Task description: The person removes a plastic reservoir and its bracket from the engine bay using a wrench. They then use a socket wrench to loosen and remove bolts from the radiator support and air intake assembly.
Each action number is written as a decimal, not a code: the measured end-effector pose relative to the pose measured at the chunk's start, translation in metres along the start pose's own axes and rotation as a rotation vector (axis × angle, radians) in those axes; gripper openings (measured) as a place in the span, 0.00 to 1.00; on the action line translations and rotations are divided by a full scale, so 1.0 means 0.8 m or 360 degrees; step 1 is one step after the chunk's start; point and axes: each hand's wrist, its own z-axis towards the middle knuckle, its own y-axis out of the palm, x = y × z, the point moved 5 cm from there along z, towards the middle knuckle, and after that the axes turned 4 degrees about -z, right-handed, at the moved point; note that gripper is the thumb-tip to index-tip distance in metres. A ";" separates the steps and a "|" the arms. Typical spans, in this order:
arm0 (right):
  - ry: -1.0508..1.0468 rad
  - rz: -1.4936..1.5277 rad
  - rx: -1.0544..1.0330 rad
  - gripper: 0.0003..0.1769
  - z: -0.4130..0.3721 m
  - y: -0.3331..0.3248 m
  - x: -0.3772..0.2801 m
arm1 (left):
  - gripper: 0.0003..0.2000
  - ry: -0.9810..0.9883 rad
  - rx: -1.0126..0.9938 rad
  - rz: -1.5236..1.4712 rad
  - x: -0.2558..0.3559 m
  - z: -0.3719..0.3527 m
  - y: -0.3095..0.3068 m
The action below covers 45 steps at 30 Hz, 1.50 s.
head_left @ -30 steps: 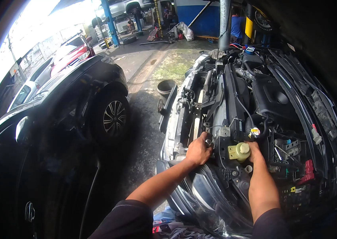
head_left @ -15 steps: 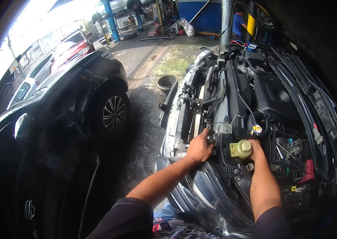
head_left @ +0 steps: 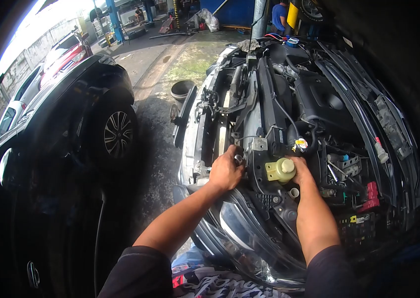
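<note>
My left hand (head_left: pixel 226 170) is closed at the front crossmember of the open engine bay, behind the headlight (head_left: pixel 240 223). A tool with a round, shiny metal end (head_left: pixel 239 159) shows at its thumb side; the rest is hidden by the hand. My right hand (head_left: pixel 300 170) reaches down beside a pale yellow fluid reservoir (head_left: pixel 282 170) with a cap and a side bracket. Its fingers are out of sight behind and below the reservoir. An open pipe end (head_left: pixel 294 192) sits just below the reservoir, near my right wrist.
Loose tools (head_left: pixel 333 173) and a red plastic cover (head_left: pixel 370 197) lie on the right of the bay, near the fuse box (head_left: pixel 359 226). A dark car (head_left: pixel 71 134) stands to the left. On the floor is a bucket (head_left: pixel 182 89). Another person (head_left: pixel 279 17) is at the back.
The head view has turned slightly, so the scene sits further left and higher. Both hands keep about the same places on the car.
</note>
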 end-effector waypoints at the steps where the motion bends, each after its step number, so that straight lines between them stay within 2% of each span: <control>1: 0.0006 0.0015 -0.0002 0.18 -0.003 0.001 -0.001 | 0.19 0.0001 -0.0002 -0.0004 -0.001 0.000 0.001; 9: -0.0037 0.0034 -0.0088 0.17 -0.006 0.001 0.000 | 0.20 -0.0025 -0.0007 0.0009 0.000 0.001 -0.001; 12: -0.0064 0.0050 -0.0011 0.19 -0.003 -0.003 0.002 | 0.20 -0.0043 -0.0020 0.0001 0.001 0.001 0.000; 15: 0.0011 -0.0099 -0.0131 0.19 0.009 -0.005 0.008 | 0.20 -0.0016 -0.0016 0.0009 0.002 0.000 -0.002; 18: -0.0224 -0.0260 -0.0010 0.18 0.013 -0.007 -0.001 | 0.20 -0.0059 -0.0043 0.0008 0.003 0.000 -0.002; 21: -0.0267 -0.0483 0.0028 0.18 0.018 -0.004 -0.004 | 0.20 -0.0030 -0.0035 0.0013 0.003 0.000 -0.002; 24: -0.0210 -0.0419 0.0018 0.20 0.014 -0.003 -0.005 | 0.20 -0.0006 -0.0024 0.0000 0.006 -0.001 -0.003; 27: -0.0167 -0.0229 0.0252 0.21 0.004 -0.008 -0.006 | 0.20 -0.0031 -0.0019 0.0027 0.004 -0.001 -0.003; 33: -0.0209 -0.0092 -0.0012 0.25 0.004 -0.004 -0.004 | 0.20 -0.0035 -0.0020 0.0034 0.004 -0.001 -0.003; 42: -0.0281 0.0032 0.0193 0.28 0.001 -0.010 -0.002 | 0.20 -0.0046 -0.0005 0.0002 0.006 -0.002 -0.003; 45: -0.0193 0.0087 0.0144 0.29 -0.009 -0.001 -0.008 | 0.19 -0.0048 -0.0015 -0.0016 0.004 -0.001 -0.003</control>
